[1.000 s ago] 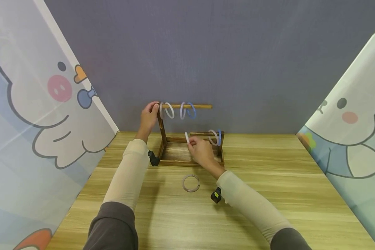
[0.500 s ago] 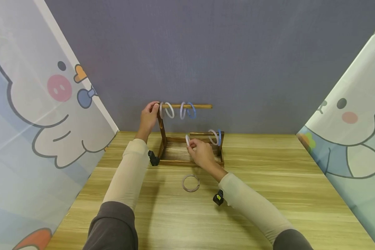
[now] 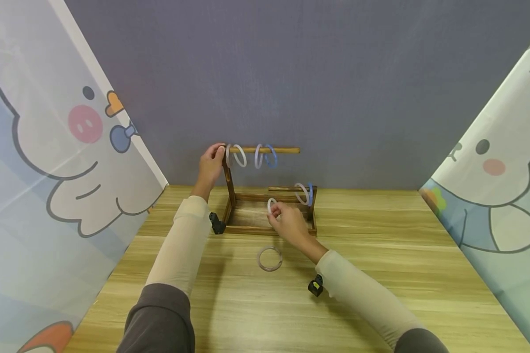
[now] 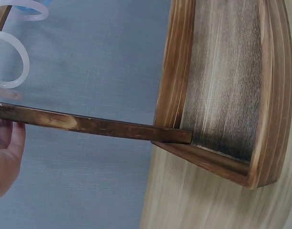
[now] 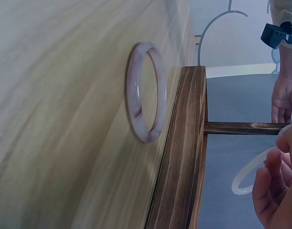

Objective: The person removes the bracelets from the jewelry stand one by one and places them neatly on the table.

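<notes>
A wooden bangle stand [image 3: 228, 181] has a tray base, a tall left post and two rods. My left hand [image 3: 210, 164] grips the top of that post, with the thumb in front. Above the tray, my right hand [image 3: 289, 223] pinches a white bangle [image 3: 270, 201] between thumb and fingertips; the fingers cover its lower part. Several bangles hang from the upper rod [image 3: 289, 150], among them a white one [image 4: 25, 59] and a blue one [image 3: 274, 157]. On the lower rod [image 3: 280, 189] hang a pale bangle [image 3: 297, 190] and a blue bangle [image 3: 310, 194].
A pinkish marbled bangle [image 5: 135, 95] lies flat on the wood-grain table [image 3: 380, 274], just in front of the tray. Behind the stand rises a grey backdrop [image 3: 357, 113]. Cartoon-printed panels [image 3: 503, 196] flank the table on both sides.
My right hand has come down and slightly to the right with the white bangle, which has turned from edge-on to show its opening. The left hand stays on the post.
</notes>
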A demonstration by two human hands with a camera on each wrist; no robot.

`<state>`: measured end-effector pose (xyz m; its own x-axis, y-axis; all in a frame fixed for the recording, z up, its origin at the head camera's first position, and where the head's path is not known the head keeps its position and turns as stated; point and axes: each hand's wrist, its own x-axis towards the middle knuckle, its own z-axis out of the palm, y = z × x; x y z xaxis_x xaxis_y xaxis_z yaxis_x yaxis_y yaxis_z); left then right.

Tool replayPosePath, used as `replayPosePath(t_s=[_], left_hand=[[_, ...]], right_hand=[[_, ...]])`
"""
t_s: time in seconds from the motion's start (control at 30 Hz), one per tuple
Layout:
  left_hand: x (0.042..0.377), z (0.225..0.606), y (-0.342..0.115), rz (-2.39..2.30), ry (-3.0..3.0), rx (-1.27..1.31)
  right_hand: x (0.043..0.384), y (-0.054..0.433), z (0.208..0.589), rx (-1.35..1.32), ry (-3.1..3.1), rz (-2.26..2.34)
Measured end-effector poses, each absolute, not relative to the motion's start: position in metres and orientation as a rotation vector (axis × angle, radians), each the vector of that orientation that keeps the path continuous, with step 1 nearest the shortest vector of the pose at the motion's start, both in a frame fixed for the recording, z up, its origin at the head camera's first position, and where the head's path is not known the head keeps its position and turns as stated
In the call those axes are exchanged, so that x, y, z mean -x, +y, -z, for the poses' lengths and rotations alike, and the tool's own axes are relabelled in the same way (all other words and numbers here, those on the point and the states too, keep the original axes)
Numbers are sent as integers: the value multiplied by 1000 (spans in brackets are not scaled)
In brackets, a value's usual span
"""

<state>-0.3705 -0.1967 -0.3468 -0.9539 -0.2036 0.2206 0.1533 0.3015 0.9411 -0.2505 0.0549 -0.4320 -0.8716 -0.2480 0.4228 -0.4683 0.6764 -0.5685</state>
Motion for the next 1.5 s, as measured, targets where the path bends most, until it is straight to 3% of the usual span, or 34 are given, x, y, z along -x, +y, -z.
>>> replayPosePath(t_s=[1.5], left_hand=[[370,347,-196,1709,-2266,-67]], right_hand=[[215,106,457,-775,-2760,-762]])
